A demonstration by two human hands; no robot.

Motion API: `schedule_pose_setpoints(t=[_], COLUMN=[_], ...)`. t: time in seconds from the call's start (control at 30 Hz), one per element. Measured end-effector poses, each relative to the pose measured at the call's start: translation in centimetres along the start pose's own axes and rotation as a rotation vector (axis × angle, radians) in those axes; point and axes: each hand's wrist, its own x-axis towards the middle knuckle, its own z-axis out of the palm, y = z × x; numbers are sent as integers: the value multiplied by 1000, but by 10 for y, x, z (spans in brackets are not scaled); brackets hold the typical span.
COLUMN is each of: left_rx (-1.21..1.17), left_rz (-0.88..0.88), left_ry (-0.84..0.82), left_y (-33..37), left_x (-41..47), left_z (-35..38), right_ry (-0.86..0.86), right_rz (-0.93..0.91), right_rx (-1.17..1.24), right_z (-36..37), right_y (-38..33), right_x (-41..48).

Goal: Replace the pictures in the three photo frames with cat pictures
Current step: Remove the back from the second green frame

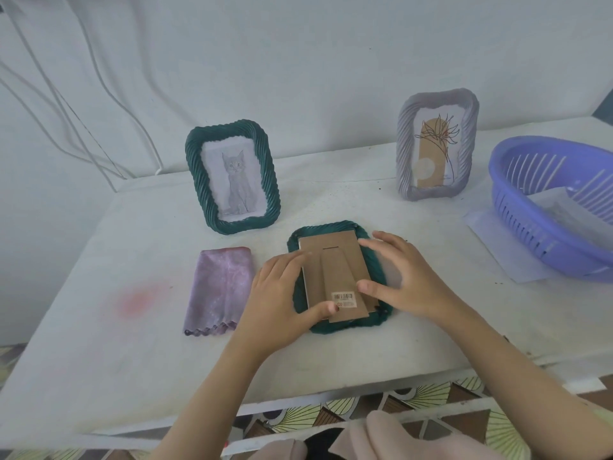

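Note:
A dark green frame (374, 322) lies face down in the middle of the table, its brown cardboard back (335, 270) facing up. My left hand (282, 293) rests on the back's left edge, thumb near the barcode sticker. My right hand (401, 277) lies over the right side, fingers spread and thumb pressing the board. A second green frame (232, 175) stands at the back left and shows a grey cat drawing. A lilac-grey frame (438, 144) stands at the back right with a line drawing of a flower.
A folded purple cloth (219, 290) lies left of the flat frame. A blue plastic basket (557, 207) sits at the right edge on a sheet of paper (497, 240), with more paper inside. A white wall and cables stand behind; the table's front edge is near my arms.

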Motion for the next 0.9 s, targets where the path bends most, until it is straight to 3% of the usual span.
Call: schedule_pose_setpoints(t=[0.17,0.43,0.9], left_rx=[-55,-214,-232], left_rz=[60,-14,-111], left_ry=[41,154,52], left_y=[-3,-3,0], left_x=[-27,-39,-38], left_z=[1,12,9], right_ry=[29,99,1], right_rz=[-37,-32,-110], right_rx=[64,64,-21], right_z=[3,9,15], right_y=[4,7,9], right_x=[-38,-57,-54])
